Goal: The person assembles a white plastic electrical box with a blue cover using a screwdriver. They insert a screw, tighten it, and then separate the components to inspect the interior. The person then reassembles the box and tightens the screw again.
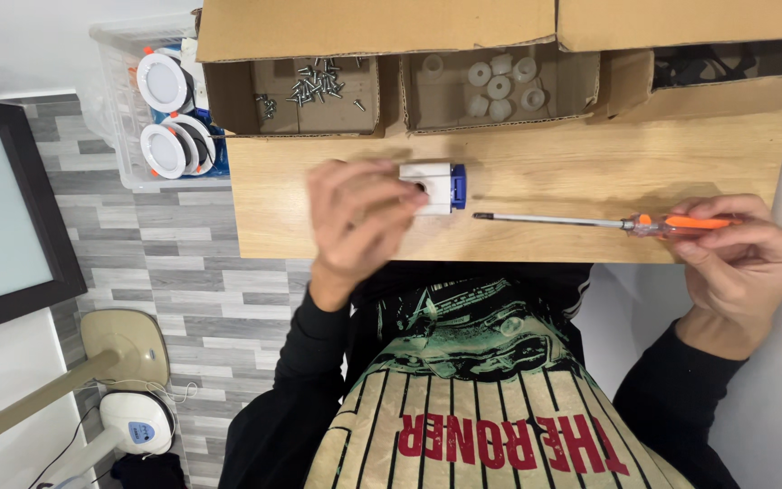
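Your left hand (355, 222) grips the white box (429, 187) steady while your right hand (739, 258), at three o'clock, pinches the screwdriver (590, 221)

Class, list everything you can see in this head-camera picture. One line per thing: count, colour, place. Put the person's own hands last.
Wooden table: one, light brown, centre.
Cardboard boxes: three open compartments, brown, along the table's far edge.
Screws: many, grey metal, left compartment.
Plastic rings: several, white, middle compartment.
Dark items: count unclear, black, right compartment.
Clear plastic bin: one, left of the table, on the floor.
Round lamp fittings: at least two, white, in the bin.
Screwdriver: one, metal shaft with orange handle, lying along the table.
Small block part: one, white with blue end, on the table.
Fan base: one, beige and white, floor lower left.
Left hand: gripping the block part.
Right hand: holding the screwdriver handle.
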